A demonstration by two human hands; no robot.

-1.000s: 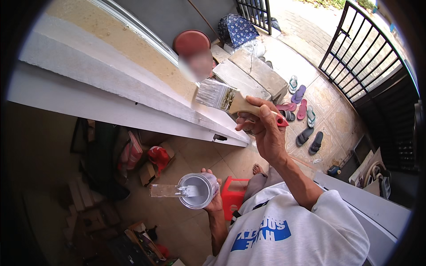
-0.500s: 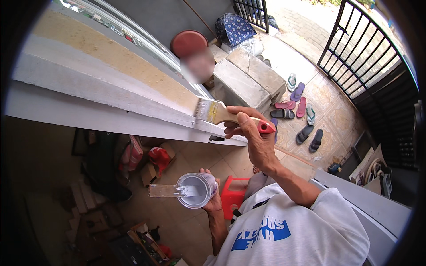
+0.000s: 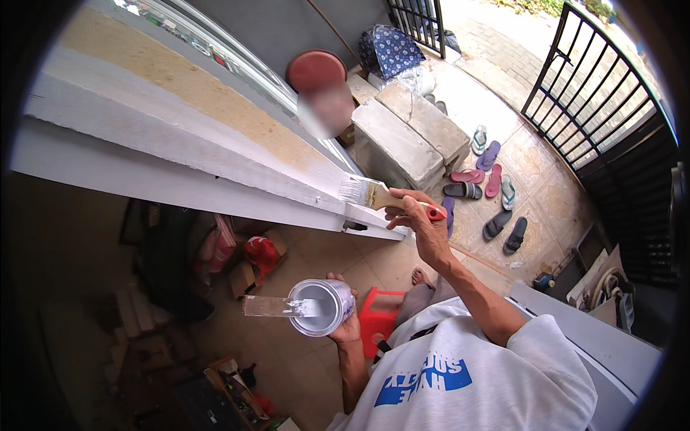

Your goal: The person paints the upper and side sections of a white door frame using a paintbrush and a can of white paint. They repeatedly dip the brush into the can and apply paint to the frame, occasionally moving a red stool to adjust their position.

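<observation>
My right hand [image 3: 422, 226] is closed around the handle of a paintbrush [image 3: 392, 200], which has a red end. Its whitened bristles touch the near end of a long ledge [image 3: 180, 133], partly white and partly bare yellowish-tan. My left hand [image 3: 346, 323] grips a small paint can [image 3: 314, 307] from its right side, below the ledge, with its mouth facing up. Greyish-white paint lies inside the can. Across the can's rim sits a flat stirring stick [image 3: 264, 306], smeared with white and sticking out to the left.
A red plastic stool [image 3: 379, 316] stands beside my legs. Concrete blocks [image 3: 399, 144] and a round red seat [image 3: 316, 70] are beyond the ledge. Several sandals [image 3: 496, 230] lie on the tiles near a black metal gate [image 3: 589, 86]. Boxes and clutter [image 3: 230, 391] fill the dark lower left.
My right hand has drawn the brush right and slightly down along the ledge, toward its end. The left hand and can have hardly moved. The view has shifted slightly.
</observation>
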